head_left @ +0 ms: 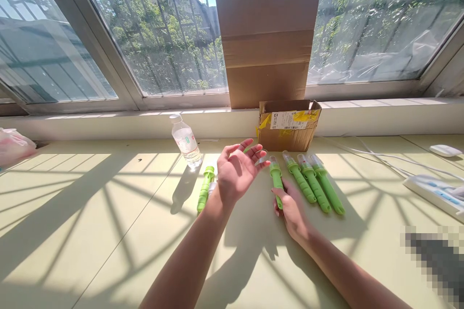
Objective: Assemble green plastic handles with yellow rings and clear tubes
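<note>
My right hand [290,206] is closed round the lower handle of a green plastic stick light [276,177], whose clear ribbed head points away from me. To its left, my left hand [237,174] is raised above the table, palm up, fingers apart and slightly curled, holding nothing. Its fingertips come close to the head of the held light; whether they touch I cannot tell. Several similar green stick lights [312,181] lie side by side right of my right hand. Left of my left wrist lies a green handle [205,188], with a small whitish piece beside it, partly hidden.
A clear water bottle [185,142] stands at the back left. An opened cardboard box [286,137] stands against the window ledge. On the right are a white power strip [435,193], cables and a white charger [445,150]. A pinkish plastic bag [14,147] lies far left.
</note>
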{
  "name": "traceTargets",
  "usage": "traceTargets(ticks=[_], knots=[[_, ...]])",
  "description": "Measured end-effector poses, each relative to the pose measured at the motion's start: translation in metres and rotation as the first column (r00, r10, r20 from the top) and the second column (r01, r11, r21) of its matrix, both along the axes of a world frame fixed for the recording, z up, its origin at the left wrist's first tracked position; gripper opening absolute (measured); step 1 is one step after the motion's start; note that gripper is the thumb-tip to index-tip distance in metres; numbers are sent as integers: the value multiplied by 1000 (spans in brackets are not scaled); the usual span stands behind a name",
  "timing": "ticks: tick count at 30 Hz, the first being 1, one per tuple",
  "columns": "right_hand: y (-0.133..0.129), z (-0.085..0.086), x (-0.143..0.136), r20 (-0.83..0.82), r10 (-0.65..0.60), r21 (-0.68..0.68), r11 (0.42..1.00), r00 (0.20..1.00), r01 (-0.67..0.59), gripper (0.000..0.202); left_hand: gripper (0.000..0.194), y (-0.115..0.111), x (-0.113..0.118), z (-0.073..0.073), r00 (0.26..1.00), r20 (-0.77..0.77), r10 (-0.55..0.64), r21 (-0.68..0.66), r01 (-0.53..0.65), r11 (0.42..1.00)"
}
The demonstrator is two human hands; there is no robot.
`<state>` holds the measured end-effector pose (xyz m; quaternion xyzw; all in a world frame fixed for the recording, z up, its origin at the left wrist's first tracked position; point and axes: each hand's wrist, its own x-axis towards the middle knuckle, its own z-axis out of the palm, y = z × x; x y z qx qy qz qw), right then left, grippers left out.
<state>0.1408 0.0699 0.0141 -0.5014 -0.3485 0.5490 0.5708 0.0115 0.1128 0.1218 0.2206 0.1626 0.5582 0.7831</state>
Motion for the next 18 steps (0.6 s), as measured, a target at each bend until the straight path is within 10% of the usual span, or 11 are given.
traceTargets(ticks=[18], knots=[[1, 0, 0, -2, -23, 7, 1000, 1000, 23, 20, 29, 0, 0, 1, 989, -127, -75, 49, 82, 995]])
